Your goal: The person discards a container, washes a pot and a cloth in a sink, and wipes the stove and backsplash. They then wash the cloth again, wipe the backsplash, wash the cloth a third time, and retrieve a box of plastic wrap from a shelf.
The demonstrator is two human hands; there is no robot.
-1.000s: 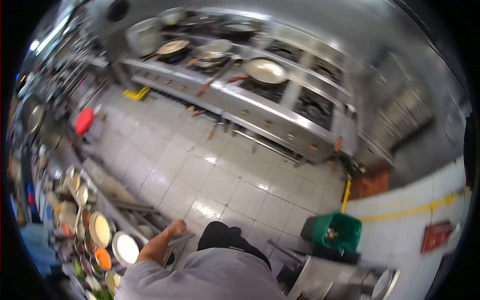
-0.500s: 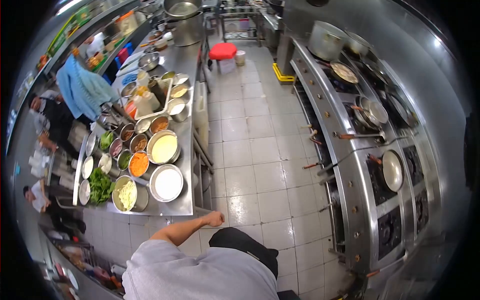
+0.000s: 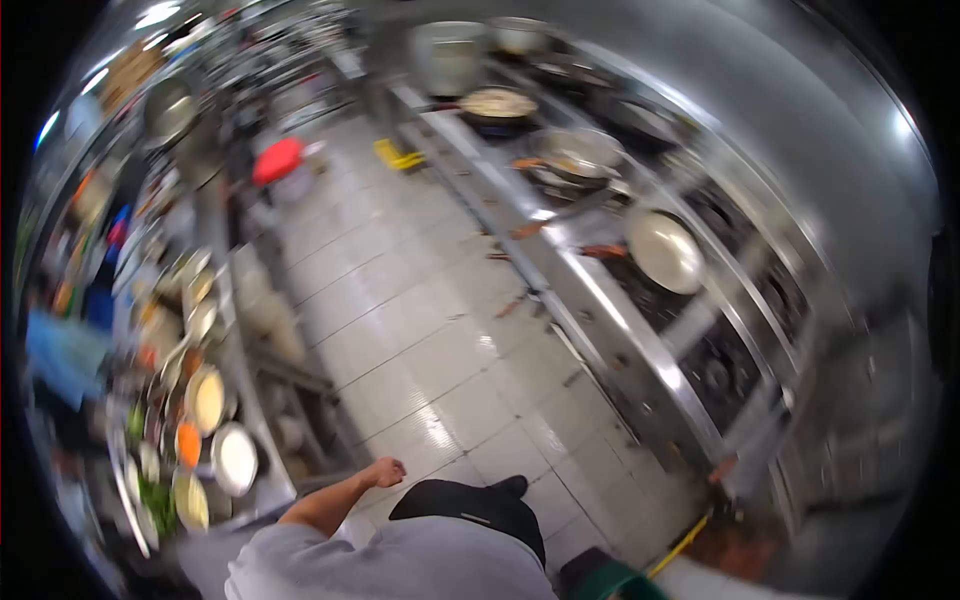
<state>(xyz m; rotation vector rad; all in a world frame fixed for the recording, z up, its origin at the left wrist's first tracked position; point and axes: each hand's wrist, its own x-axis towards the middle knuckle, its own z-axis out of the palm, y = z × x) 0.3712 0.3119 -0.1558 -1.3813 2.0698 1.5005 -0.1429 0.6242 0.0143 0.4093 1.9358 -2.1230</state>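
Note:
My left hand [image 3: 384, 473] hangs over the tiled floor, just right of the prep counter's near corner, its fingers curled and blurred. Nothing can be made out in it. My right hand is outside the view. The nearest things to my left hand are a bowl of white contents [image 3: 235, 459] and a metal pot with pale shreds [image 3: 190, 501] on the counter. Behind them stand a bowl of yellow liquid [image 3: 206, 400] and a container of orange shreds [image 3: 188, 443]. Leafy greens [image 3: 158, 508] lie at the counter's left.
A long stove [image 3: 600, 310] runs along the right, with a pale wok [image 3: 666, 252], stacked pans [image 3: 578, 153] and a filled pan [image 3: 497, 103] on it. A red stool [image 3: 278, 161] stands farther up the aisle. A green bin [image 3: 612, 580] is at the bottom.
The view has swung to the right, so the stove sits nearer the middle and the counter farther left. My left hand appears slightly lower and more to the left.

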